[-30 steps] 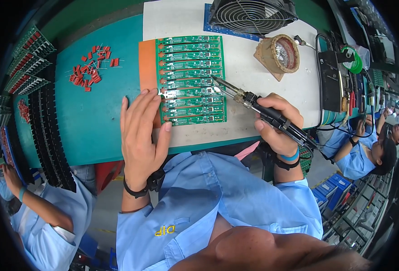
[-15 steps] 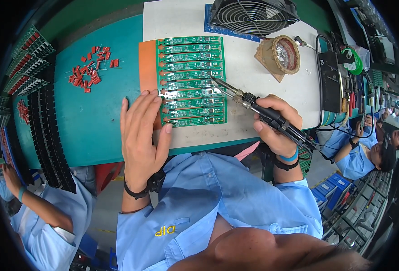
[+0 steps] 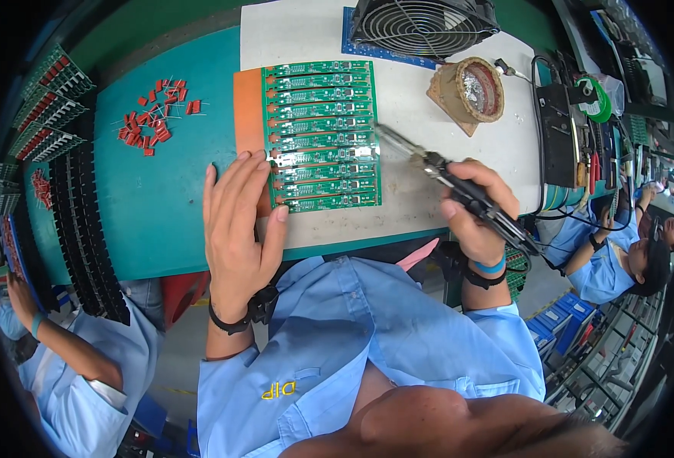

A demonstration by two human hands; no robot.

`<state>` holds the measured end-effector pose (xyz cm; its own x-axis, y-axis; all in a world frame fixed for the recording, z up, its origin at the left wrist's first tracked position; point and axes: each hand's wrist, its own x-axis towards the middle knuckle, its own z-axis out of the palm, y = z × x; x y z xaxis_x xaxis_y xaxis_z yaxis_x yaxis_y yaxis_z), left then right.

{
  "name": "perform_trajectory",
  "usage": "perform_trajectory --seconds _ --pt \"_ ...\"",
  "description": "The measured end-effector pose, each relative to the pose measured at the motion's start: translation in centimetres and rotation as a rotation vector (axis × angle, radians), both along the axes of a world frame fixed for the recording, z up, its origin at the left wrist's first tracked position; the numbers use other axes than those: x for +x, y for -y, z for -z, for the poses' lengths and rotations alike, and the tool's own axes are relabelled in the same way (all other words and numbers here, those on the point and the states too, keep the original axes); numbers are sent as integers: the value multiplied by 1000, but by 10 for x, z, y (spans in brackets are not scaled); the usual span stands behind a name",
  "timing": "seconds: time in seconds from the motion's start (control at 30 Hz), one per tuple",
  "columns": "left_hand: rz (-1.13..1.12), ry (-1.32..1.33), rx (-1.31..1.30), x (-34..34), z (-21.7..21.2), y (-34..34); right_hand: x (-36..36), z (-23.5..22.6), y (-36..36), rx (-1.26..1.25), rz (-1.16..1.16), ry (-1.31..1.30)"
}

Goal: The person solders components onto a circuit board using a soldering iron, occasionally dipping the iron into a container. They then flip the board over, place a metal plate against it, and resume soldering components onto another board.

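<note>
A green panel of narrow circuit boards (image 3: 323, 137) lies on the bench, partly over an orange board (image 3: 250, 113). My left hand (image 3: 238, 221) rests with outstretched fingers on the panel's near left corner and the orange board. In my right hand (image 3: 477, 204) is a black soldering iron (image 3: 474, 195), gripped with its handle running down to the right. Its long metal tip points up and left, slightly blurred, close to the panel's right edge. Whether the tip touches the panel I cannot tell.
Red capacitors (image 3: 148, 126) with wire leads are heaped on the green mat (image 3: 169, 198). Behind stand a black fan (image 3: 425, 27) and a round tan pot (image 3: 468, 93). Black strips (image 3: 85, 229) and stacked boards (image 3: 51, 95) line the left. Co-workers (image 3: 85, 359) sit at both sides.
My right hand has drawn the soldering iron to the right, so its tip has left the boards' middle right for the panel's edge. My left hand stays in place.
</note>
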<state>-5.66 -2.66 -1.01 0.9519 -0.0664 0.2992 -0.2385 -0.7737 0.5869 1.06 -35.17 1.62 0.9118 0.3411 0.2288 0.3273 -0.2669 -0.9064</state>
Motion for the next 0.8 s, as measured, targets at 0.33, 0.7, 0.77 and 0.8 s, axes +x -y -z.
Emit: perform_trajectory --seconds 0.33,0.7,0.77,0.8 --pt "-4 17 39 3 1 2 -6 21 16 132 524 48" --pt "-18 16 21 1 1 3 -8 3 -5 17 -93 39" --pt "-18 15 13 0 1 3 -7 3 -6 13 -90 33" --pt "-20 16 13 0 1 3 -7 3 -6 11 -89 30"
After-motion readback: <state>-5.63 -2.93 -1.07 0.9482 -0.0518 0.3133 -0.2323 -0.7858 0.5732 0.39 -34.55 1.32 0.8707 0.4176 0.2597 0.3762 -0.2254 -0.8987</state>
